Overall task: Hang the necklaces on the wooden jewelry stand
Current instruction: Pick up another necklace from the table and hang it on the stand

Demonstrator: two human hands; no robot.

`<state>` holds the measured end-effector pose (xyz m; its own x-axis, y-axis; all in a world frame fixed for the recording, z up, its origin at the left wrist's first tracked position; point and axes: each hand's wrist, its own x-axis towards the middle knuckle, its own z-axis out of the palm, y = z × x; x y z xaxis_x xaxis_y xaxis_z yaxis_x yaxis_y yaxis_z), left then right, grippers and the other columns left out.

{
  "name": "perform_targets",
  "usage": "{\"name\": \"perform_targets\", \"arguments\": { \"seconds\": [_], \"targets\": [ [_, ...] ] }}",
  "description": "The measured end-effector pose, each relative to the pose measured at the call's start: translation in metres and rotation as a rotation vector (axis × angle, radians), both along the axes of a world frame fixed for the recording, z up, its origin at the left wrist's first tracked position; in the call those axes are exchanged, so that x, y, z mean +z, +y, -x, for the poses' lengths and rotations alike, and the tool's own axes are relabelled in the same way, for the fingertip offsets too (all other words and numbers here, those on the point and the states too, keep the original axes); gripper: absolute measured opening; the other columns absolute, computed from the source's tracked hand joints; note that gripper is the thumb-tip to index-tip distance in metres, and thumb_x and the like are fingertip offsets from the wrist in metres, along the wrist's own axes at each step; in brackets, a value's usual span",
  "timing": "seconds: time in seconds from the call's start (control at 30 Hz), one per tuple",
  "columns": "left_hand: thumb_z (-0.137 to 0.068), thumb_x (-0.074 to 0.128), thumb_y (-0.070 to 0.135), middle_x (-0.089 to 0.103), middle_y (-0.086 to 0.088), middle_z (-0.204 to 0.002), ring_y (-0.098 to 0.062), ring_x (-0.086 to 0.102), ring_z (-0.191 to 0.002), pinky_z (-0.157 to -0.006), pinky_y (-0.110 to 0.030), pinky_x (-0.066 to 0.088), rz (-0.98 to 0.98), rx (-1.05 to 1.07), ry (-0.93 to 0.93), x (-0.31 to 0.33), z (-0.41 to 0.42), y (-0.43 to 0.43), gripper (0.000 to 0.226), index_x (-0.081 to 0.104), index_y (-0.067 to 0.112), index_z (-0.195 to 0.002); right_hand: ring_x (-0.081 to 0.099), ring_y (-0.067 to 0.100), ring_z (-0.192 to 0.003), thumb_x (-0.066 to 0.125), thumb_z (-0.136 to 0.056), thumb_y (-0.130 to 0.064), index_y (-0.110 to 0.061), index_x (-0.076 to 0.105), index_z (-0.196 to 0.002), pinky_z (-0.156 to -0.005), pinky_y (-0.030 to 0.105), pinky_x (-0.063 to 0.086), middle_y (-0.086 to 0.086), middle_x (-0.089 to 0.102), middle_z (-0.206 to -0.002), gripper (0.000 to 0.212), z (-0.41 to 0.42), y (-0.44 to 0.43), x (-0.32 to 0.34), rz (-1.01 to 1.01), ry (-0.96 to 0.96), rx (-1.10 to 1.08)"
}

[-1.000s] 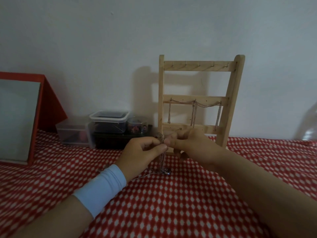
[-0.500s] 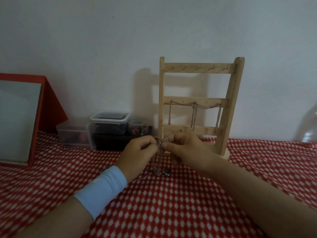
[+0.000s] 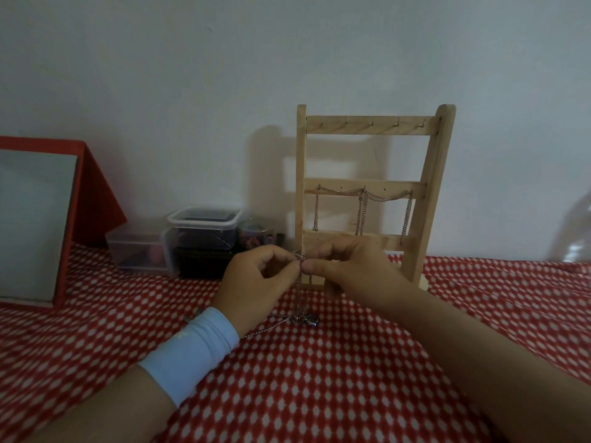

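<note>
Both of my hands meet just in front of the stand [image 3: 367,129], at the foot of its left post as I see it. Left hand [image 3: 259,282]: thumb and forefinger pinch the necklace [image 3: 299,302] at its upper end, and the other fingers are curled under. Right hand [image 3: 348,266]: thumb and forefinger pinch the same spot from the other side, so that the fingertips of the two hands touch; this hand covers part of the stand's lowest rail. From the pinch the necklace hangs straight down to the surface [image 3: 319,378], which is covered in red cloth with white dots. Its pendant [image 3: 309,320] lies there, in front of the stand, and a loose length of chain trails from it toward my left wrist, which wears a pale blue wristband [image 3: 192,350].

On the stand, chains [image 3: 363,206] are hung from the middle rail: two shallow swags run along it, and strands drop from its pegs toward the lowest rail. The stand is upright against the wall [image 3: 192,91].

Beside the stand's left post is a small jar [image 3: 256,238], then stacked clear tubs [image 3: 204,228]; farther out on that side leans a red frame [image 3: 35,225] with a grey panel. Well to the stand's other side, a clear bottle [image 3: 575,231] shows only in part.
</note>
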<state>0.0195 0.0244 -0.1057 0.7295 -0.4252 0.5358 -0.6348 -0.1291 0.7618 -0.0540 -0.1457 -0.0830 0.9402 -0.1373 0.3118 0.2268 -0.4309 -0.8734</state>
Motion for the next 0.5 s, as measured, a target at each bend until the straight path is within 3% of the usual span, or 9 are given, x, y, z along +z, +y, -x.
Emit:
{"name": "perform_targets", "arguments": {
  "seconds": [0.17,0.3,0.4,0.5],
  "targets": [
    [-0.088,0.067,0.014,0.07,0.012,-0.082,0.0,0.064,-0.083,-0.074,-0.007,0.048,-0.09,-0.021,-0.115,-0.0041,-0.0025,0.0016,0.012,0.071,0.025,-0.084,0.067,0.004,-0.058,0.076,-0.089,-0.016,-0.01,0.078,-0.089,-0.057,0.022,0.055,0.002,0.076,-0.09,0.006,0.0025,-0.0053,0.0048,0.118,0.041,0.036],
    [-0.091,0.063,0.013,0.069,0.013,-0.084,0.001,0.064,-0.081,-0.074,-0.008,0.049,-0.093,-0.05,-0.115,-0.0069,-0.0011,0.0002,0.018,0.067,0.03,-0.086,0.069,0.006,-0.067,0.075,-0.09,-0.018,-0.015,0.08,-0.086,-0.062,0.027,0.059,-0.002,0.076,-0.088,0.007,0.0017,-0.0091,0.0049,0.222,0.008,0.026],
    [-0.093,0.062,0.015,0.07,0.011,-0.086,0.001,0.065,-0.083,-0.075,-0.01,0.05,-0.099,-0.054,-0.078,-0.0053,-0.003,0.0004,0.016,0.069,0.029,-0.088,0.067,-0.001,-0.062,0.078,-0.088,-0.025,-0.019,0.08,-0.089,-0.059,0.017,0.053,-0.004,0.076,-0.086,0.006,0.0014,-0.008,0.0041,0.317,-0.054,-0.05],
    [-0.094,0.061,0.017,0.07,0.011,-0.087,0.002,0.064,-0.085,-0.076,-0.008,0.048,-0.112,-0.055,-0.068,-0.0037,-0.0055,0.0014,0.015,0.07,0.029,-0.09,0.066,-0.007,-0.069,0.078,-0.088,-0.027,-0.025,0.08,-0.094,-0.063,0.011,0.051,-0.013,0.076,-0.087,0.007,-0.0002,-0.0048,0.0005,0.434,-0.176,-0.109]
  ]
}}
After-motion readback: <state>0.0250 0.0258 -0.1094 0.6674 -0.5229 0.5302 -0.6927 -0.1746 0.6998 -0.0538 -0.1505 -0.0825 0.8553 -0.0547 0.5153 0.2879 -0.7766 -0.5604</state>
